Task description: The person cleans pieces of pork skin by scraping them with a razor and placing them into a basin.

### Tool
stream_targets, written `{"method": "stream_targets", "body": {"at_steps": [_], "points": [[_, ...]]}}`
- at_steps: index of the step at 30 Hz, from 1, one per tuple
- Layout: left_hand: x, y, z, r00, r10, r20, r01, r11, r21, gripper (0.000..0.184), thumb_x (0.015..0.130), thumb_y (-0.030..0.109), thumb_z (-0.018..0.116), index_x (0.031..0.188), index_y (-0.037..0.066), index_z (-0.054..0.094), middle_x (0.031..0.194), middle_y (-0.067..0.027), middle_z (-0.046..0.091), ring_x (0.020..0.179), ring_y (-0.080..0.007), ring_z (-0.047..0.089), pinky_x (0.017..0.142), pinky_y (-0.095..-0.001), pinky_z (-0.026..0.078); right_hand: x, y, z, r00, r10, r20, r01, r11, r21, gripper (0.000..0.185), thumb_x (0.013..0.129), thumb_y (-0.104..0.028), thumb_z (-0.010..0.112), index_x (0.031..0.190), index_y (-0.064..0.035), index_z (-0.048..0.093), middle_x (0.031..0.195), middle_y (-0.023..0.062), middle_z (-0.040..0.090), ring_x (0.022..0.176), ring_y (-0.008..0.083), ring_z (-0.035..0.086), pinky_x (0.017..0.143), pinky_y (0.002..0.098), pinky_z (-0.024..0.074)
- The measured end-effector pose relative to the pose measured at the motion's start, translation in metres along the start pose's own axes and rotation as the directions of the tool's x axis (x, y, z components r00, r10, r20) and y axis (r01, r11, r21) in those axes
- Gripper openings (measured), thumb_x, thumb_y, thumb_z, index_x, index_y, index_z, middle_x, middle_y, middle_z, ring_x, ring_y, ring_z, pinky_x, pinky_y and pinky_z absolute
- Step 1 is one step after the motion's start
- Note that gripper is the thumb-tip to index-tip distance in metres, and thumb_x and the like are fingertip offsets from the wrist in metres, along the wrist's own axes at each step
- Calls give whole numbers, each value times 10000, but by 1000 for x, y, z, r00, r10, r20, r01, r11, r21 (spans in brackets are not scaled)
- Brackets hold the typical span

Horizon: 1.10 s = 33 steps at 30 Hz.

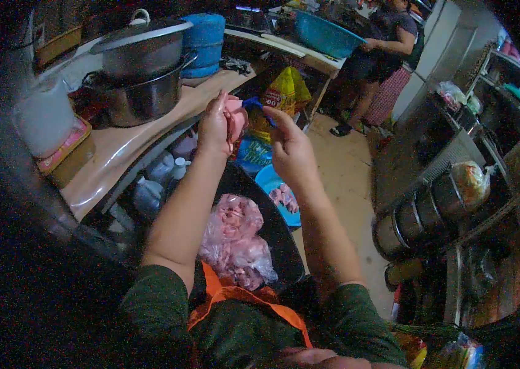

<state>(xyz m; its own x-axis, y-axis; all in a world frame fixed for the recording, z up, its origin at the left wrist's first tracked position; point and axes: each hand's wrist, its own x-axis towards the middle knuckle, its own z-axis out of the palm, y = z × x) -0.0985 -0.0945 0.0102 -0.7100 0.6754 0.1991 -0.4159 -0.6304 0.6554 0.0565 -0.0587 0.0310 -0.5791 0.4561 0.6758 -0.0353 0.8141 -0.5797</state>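
Note:
My left hand (214,130) is raised in front of me, closed around a piece of pink raw meat (236,117). Close beside it, my right hand (289,142) pinches a small dark blue object (251,104) that reaches toward the meat; its kind is unclear. Below my forearms, clear plastic bags of raw meat (238,237) lie in a black tub (294,261). On the floor past the tub, a light blue basin (268,178) holds several pieces of meat.
On the counter (143,136) at left stand stacked metal pots (140,92), a blue container (203,43) and a white container (41,123). Plastic jugs (149,194) sit below. A person (389,46) holds a teal basin (328,34) at the back. Shelves with pots (408,224) line the right.

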Motion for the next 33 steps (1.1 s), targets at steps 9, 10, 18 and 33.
{"method": "stream_targets", "body": {"at_steps": [9, 10, 18, 33], "points": [[1, 12, -2, 995, 104, -4, -102, 980, 172, 297, 836, 354, 504, 787, 67, 563, 584, -14, 503, 404, -87, 452, 322, -214, 312, -26, -17, -2, 987, 63, 147, -31, 977, -212, 284, 814, -22, 449, 1081, -88, 521, 1011, 157, 560, 914, 308, 547, 785, 343, 432], [-5, 11, 5, 992, 115, -57, -103, 978, 184, 292, 833, 347, 511, 780, 65, 567, 575, -7, 495, 396, -80, 437, 319, -211, 295, -23, -21, -4, 996, 35, 79, -21, 983, -181, 282, 812, -29, 451, 1077, -91, 523, 1013, 158, 558, 913, 307, 548, 784, 353, 432], [-14, 11, 9, 989, 129, 72, -143, 955, 261, 202, 798, 284, 573, 771, 84, 574, 568, 24, 479, 426, -50, 405, 348, -193, 275, -31, -19, 7, 997, 29, 78, -1, 940, -340, 295, 801, -48, 450, 1079, -116, 522, 968, 153, 563, 868, 336, 544, 713, 382, 447], [22, 13, -24, 958, 257, -127, -265, 963, -50, 201, 791, 259, 528, 743, 64, 538, 570, -23, 503, 395, -120, 418, 354, -275, 327, -55, 16, 32, 980, -5, 197, 43, 981, -189, 349, 804, -29, 434, 1143, -108, 470, 912, 183, 539, 833, 332, 532, 735, 376, 425]]}}
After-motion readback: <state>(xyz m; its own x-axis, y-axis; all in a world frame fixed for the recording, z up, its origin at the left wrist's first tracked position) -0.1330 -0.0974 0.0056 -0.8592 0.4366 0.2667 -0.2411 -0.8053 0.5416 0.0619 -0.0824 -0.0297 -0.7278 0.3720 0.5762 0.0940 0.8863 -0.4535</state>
